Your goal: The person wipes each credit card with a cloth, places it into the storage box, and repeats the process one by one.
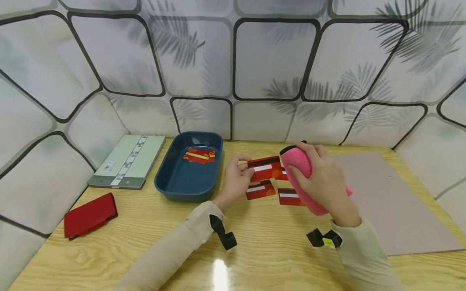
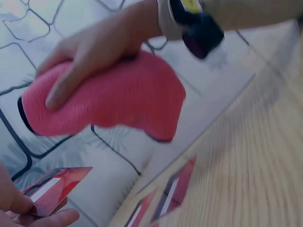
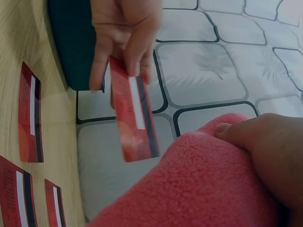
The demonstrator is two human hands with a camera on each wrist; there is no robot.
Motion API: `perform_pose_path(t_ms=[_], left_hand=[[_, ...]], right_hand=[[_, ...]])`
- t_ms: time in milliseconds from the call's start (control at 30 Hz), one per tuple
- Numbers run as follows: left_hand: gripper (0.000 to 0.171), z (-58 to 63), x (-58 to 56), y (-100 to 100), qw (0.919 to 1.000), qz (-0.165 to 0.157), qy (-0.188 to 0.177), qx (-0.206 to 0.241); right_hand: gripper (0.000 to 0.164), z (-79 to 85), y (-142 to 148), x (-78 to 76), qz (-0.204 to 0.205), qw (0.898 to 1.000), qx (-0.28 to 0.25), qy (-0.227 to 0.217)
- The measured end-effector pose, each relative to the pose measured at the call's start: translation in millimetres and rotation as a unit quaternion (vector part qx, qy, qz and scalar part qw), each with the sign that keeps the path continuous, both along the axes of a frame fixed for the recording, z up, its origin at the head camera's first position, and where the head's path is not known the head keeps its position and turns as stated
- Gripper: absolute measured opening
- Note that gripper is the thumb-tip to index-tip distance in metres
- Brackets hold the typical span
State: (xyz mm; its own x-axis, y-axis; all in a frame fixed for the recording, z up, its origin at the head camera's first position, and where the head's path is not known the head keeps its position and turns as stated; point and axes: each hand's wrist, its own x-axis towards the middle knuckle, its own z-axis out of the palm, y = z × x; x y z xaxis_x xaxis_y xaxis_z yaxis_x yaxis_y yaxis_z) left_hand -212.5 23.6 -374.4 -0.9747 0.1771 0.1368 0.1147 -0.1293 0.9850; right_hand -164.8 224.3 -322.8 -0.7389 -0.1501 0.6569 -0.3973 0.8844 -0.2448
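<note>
Red case (image 1: 91, 215): flat and smooth, lying at the left.
Right hand (image 1: 324, 182): fingers curled round a bunched cloth (image 1: 297, 161), up above the table (image 1: 174, 250).
Cloth: pink and fuzzy, with a black edge; near the held card (image 1: 265, 169), but apart from it.
Left hand (image 1: 236, 178): thumb and fingers pinch the held card by one end, up off the wood.
Held card: thin, red, with a black stripe and a white strip.
Loose cards (image 1: 261, 190): three, also red, flat on the table.
Board (image 1: 393, 202): flat, pinkish grey, at the right.
Tub (image 1: 185, 184): blue, smooth, round corners, left of the left hand.
Cards in the tub (image 1: 200, 155): a messy little red and gold pile, toward the far end.
Folder (image 1: 127, 161): pale green, flat, left of the tub.
</note>
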Motion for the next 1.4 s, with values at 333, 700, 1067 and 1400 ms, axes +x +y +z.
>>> perform_pose_path(t_ms=[333, 700, 1067, 1400], left_hand=[[0.031, 9.2, 15.8, 8.2, 0.9939, -0.028, -0.044, 0.097], [0.037, 13.6, 24.3, 2.4, 0.9839, -0.099, -0.068, 0.132], [0.035, 12.2, 25.5, -1.9, 0.9816, -0.146, -0.057, 0.109], [0.029, 7.1, 24.5, -2.7, 0.9759, -0.172, -0.032, 0.130]], right_hand=[[0.052, -7.0, -3.2, 0.6, -0.010, 1.000, 0.008, 0.010], [0.052, -9.1, -9.1, 3.9, -0.022, 1.000, 0.010, 0.007], [0.052, -4.6, -26.3, 13.9, 0.010, 0.999, 0.024, 0.041], [0.054, 2.0, -40.2, 22.9, 0.047, 0.997, 0.029, 0.048]])
